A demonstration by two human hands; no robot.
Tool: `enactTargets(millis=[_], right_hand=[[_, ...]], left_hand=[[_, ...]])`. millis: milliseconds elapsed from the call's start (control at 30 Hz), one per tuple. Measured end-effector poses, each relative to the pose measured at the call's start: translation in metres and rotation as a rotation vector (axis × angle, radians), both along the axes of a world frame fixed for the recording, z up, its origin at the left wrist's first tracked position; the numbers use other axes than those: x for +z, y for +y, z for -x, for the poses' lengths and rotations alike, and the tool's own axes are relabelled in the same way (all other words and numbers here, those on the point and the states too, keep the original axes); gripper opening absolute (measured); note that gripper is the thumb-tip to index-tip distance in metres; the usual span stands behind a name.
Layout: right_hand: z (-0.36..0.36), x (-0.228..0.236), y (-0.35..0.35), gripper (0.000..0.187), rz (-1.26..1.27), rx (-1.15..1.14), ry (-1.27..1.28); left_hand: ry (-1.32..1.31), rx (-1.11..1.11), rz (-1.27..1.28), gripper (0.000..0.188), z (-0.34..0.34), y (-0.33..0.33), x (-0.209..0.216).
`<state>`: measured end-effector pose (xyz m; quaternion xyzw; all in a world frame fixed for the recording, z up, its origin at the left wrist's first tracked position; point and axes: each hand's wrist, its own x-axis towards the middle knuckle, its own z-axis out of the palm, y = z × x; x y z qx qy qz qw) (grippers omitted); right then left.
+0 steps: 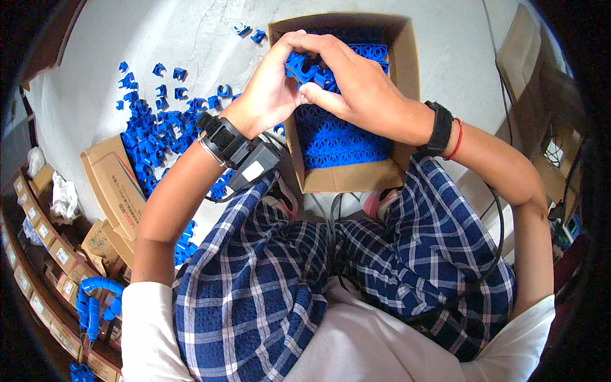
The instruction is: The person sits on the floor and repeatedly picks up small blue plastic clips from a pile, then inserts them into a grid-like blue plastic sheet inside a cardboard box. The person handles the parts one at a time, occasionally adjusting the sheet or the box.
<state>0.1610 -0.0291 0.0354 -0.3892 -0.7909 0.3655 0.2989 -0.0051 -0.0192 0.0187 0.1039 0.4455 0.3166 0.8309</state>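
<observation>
Over the left side of an open cardboard box (pixel 349 184), my two hands close together around several blue plastic pipe clips (pixel 310 69). My left hand (pixel 270 86) cups them from the left, and my right hand (pixel 363 79) curls over from the right with its thumb pressed near the clips. How the clips are joined is partly hidden by my fingers. Inside the box, blue clips (pixel 347 146) lie in neat, tightly packed rows. Loose clips of the same kind (pixel 149 130) are heaped on the floor to the left of the box.
A cardboard box with printing (pixel 114 184) lies left of the loose clips. At the far left, a shelf of small cartons (pixel 54 254) stands beside a hanging string of blue rings (pixel 92 305). Black cables (pixel 499 235) run by my right leg. Cardboard (pixel 519 48) leans at the right.
</observation>
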Motion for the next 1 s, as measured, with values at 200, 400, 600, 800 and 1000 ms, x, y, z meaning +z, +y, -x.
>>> enactTargets(millis=[200,400,600,800,1000], right_hand=[[0.001,-0.004,0.0,0.051,-0.036,-0.045,0.044],[-0.001,-0.004,0.001,0.046,-0.03,-0.046,0.075],[-0.003,-0.006,0.008,0.045,-0.043,-0.108,0.128],[-0.016,-0.01,0.013,0.033,0.051,-0.14,0.048],[-0.029,-0.017,0.006,0.044,0.226,-0.214,0.078]], left_hand=[[-0.043,-0.009,0.013,0.034,-0.002,0.001,-0.005],[-0.189,-0.011,0.09,0.033,-0.002,-0.001,-0.011],[-0.422,0.081,0.248,0.024,0.003,-0.003,-0.024],[-0.357,0.084,0.301,0.024,0.007,-0.001,-0.026],[-0.337,0.001,0.254,0.026,0.008,0.004,-0.022]])
